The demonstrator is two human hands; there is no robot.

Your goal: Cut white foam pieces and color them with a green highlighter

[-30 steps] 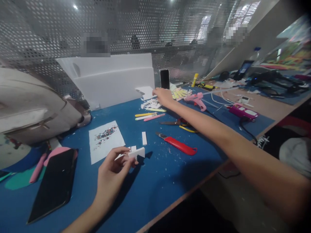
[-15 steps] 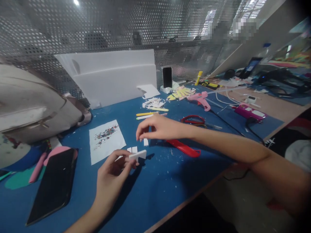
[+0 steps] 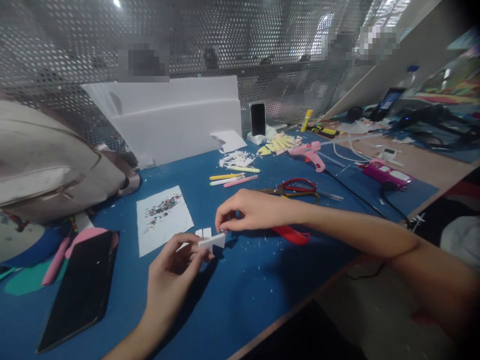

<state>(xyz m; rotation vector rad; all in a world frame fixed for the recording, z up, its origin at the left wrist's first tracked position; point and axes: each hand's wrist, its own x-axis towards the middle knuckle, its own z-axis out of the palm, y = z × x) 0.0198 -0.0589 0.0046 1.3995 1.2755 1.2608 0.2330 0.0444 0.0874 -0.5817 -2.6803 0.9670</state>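
A small white foam-board strip [image 3: 213,243] is pinched between the thumb and fingers of my left hand [image 3: 170,267], just above the blue table. My right hand [image 3: 257,210] has its thumb and fingertips drawn together at the strip's right end; anything between them is too small to make out. Just behind the strip lies another white piece [image 3: 204,232] with a dark line across it. A white sheet [image 3: 144,245] carrying scattered coloured gems [image 3: 161,211] lies behind my left hand. Under my right forearm, the red cutter [image 3: 294,236] is partly hidden.
Red-handled scissors [image 3: 299,185] and several markers [image 3: 240,181] lie behind my right hand. Farther back are white scraps [image 3: 238,159], a pink glue gun [image 3: 311,152] with a cord, and a propped phone [image 3: 258,120]. A black tablet [image 3: 80,290] and a bag [image 3: 48,155] occupy the left.
My right hand has moved down and closer to the strip's right end, uncovering the pink marker and more of the scissors. My left hand keeps its hold, nearly still.
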